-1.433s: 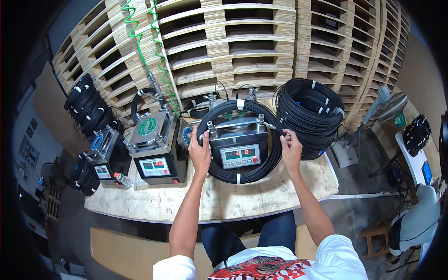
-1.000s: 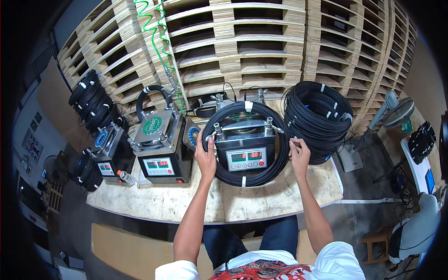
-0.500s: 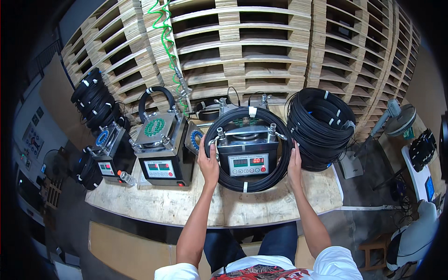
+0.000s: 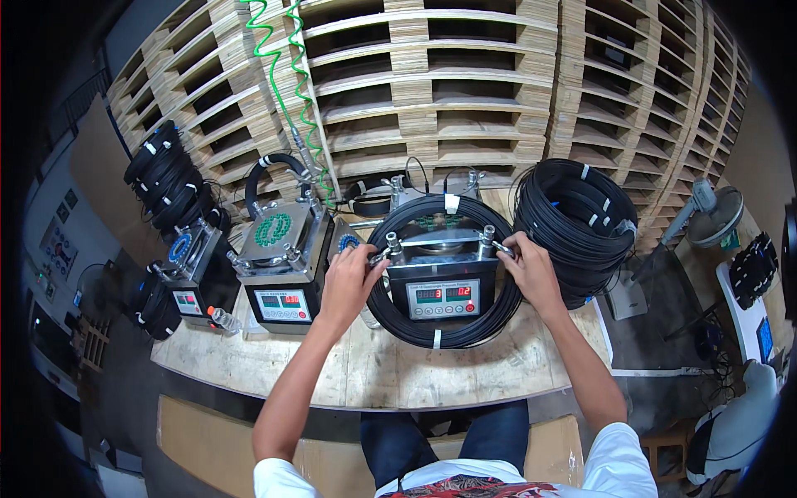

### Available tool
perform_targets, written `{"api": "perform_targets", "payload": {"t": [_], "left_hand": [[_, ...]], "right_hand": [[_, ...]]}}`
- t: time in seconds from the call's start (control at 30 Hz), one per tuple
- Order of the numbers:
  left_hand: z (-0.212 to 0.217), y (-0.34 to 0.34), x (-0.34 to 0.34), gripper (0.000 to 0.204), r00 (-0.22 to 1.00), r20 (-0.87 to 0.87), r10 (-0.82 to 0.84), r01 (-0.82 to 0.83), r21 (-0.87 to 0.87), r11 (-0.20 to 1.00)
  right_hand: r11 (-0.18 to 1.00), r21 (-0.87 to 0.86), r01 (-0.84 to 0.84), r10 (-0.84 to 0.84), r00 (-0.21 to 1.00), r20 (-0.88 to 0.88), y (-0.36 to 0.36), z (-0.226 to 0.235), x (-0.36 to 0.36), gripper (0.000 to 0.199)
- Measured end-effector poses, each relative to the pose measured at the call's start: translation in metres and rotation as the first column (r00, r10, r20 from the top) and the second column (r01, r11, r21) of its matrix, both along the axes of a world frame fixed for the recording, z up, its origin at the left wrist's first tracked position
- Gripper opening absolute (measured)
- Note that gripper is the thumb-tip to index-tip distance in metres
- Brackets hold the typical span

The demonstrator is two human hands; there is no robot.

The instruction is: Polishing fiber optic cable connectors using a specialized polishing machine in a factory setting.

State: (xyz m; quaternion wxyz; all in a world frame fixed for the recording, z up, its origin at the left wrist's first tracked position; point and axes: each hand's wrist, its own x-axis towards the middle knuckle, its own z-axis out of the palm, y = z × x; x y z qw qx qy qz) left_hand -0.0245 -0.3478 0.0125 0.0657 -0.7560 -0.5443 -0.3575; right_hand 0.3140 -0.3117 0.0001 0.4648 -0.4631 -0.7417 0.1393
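Both grips pinch clamp knobs atop the grey press machine (image 4: 442, 278): left hand (image 4: 349, 282) on the left knob (image 4: 390, 245), right hand (image 4: 527, 270) on the right knob (image 4: 488, 241). Likely tightening the clamp over the black cable coil (image 4: 444, 332) on the tabletop (image 4: 374, 373); even turning comes next. Forearms reach forward, wrists bent inward.

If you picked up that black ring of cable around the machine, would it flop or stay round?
The black cable coil would probably keep its ring shape: white ties bind its many loops together. It might sag a little, being thin strands. It looks fairly heavy, judging by the thick bundle. Lying flat around the machine, it seems unlikely to roll.
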Motion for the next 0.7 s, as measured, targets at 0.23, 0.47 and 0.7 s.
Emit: {"api": "perform_targets", "payload": {"t": [0.23,0.47,0.7], "left_hand": [[0.013,0.010,-0.016,0.015,0.928,-0.336,-0.164,0.142,-0.087,0.986],[0.050,0.056,-0.043,0.037,0.906,0.127,-0.404,0.412,-0.486,0.771],[0.007,0.196,-0.052,0.046,0.727,0.652,0.214,0.156,-0.460,0.874]], "right_hand": [[0.987,-0.160,-0.032,0.014,0.993,-0.114,0.008,0.010,-0.003,0.018],[0.948,-0.279,-0.151,0.148,0.988,-0.034,0.084,0.049,0.024,0.026],[0.865,-0.493,-0.098,-0.007,0.978,-0.208,0.221,0.017,-0.020,0.031]]}}
